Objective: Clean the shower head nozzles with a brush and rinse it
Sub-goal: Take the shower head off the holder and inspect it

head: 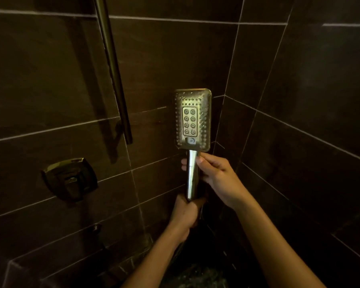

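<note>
- the rectangular brass-toned metal shower head (192, 119) stands upright in front of the dark tiled corner, its nozzle face turned toward me; the rows of small holes and the middle panel of eight round jets are plainly in view.
- my right hand (218, 175) pinches the upper part of its shiny handle (192, 175), thumb on the near side just under the head, fingertips (183, 164) showing past the far side.
- my left hand (185, 213) is wrapped in a closed fist around the bottom end of the handle, where the hose would join; the hose itself is too dark to make out.
- no brush is in view, so i judge the scrubbing has not begun.
- risk: both hands are taken, so fetching a brush means letting go with one; a wet, smooth handle could twist or slip and knock the tiles.
- outward to the left, the dark vertical slide bar (114, 80) and the square metal valve control (70, 179) sit on the brown tiled wall (40, 80), well apart from the head; turning water on with the face toward me would spray me.
</note>
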A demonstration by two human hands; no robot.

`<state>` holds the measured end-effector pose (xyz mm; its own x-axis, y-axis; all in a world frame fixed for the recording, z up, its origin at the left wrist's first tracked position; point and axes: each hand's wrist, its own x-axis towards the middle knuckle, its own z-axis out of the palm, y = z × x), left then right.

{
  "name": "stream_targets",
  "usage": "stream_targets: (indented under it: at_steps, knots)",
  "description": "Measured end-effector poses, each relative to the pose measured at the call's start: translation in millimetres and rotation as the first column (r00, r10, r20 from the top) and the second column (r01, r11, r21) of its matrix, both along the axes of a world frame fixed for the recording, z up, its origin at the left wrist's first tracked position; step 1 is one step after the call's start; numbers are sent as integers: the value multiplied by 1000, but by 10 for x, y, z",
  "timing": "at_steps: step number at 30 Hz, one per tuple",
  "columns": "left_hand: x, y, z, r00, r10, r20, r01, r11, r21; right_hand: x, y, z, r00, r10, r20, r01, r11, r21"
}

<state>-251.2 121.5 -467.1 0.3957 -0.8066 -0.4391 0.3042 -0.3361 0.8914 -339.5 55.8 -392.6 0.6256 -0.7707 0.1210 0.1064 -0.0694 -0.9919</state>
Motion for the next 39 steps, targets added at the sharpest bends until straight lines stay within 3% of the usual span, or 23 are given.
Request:
stream_targets:
  at_steps: [5,12,17,21,23,32,37,39]
  knots:
    - [39,-35,28,995,-12,95,10,1000,21,9,-52,26,989,-101,111,94,993,68]
    - [10,-5,83,994,-108,5,107,993,52,110,31,22,982,-111,155,72,968,239]
    - [34,-58,120,1000,-12,16,11,999,34,104,12,76,964,-257,68,253,966,54]
    - [6,-71,89,1000,18,22,-18,1000,1,77,23,95,960,-273,58,278,952,-126]
    - [4,-73,74,1000,6,20,-6,1000,10,72,15,88,958,-282,53,286,949,-130]
    - [-28,-32,62,998,-53,-34,54,998,39,39,19,69,984,-169,56,167,985,41]
    - [-60,7,110,988,-154,-3,154,987,55,11,-4,76,985,-71,159,23,958,285]
    - [-77,13,101,985,-173,-5,173,984,48,14,5,67,985,-66,157,23,965,261]
